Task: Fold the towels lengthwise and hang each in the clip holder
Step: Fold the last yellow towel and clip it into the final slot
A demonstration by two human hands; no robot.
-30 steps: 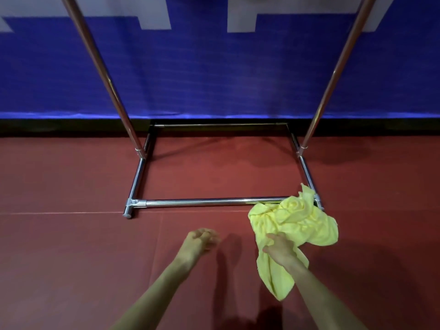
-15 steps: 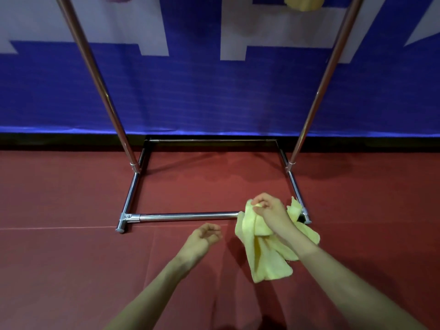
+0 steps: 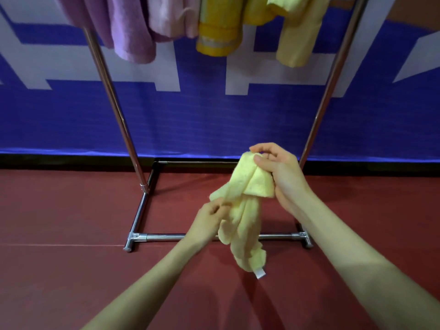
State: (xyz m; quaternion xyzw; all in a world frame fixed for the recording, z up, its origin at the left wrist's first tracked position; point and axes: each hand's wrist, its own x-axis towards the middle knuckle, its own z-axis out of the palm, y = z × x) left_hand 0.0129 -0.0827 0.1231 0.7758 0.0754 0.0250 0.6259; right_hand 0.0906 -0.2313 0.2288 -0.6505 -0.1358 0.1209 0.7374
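A pale yellow towel [image 3: 247, 210] hangs bunched in the air in front of the metal rack [image 3: 119, 120], a white label at its lower end. My right hand [image 3: 278, 172] grips its top, thumb and fingers curled round the cloth. My left hand [image 3: 209, 217] pinches an edge of the towel lower on its left side. Above, several towels hang from the top of the frame: purple [image 3: 128, 32], pink [image 3: 173, 17], deep yellow [image 3: 219, 32] and pale yellow [image 3: 297, 36]. The clips holding them are out of view.
The rack's chrome base frame [image 3: 166, 236] lies on the red floor [image 3: 59, 270], its two uprights rising left and right [image 3: 331, 91]. Behind it stands a blue and white banner wall [image 3: 202, 115].
My right hand lifted the yellow towel off the floor and up in front of the rack. My left hand came across and took hold of its edge. My view tilted up, revealing hung towels.
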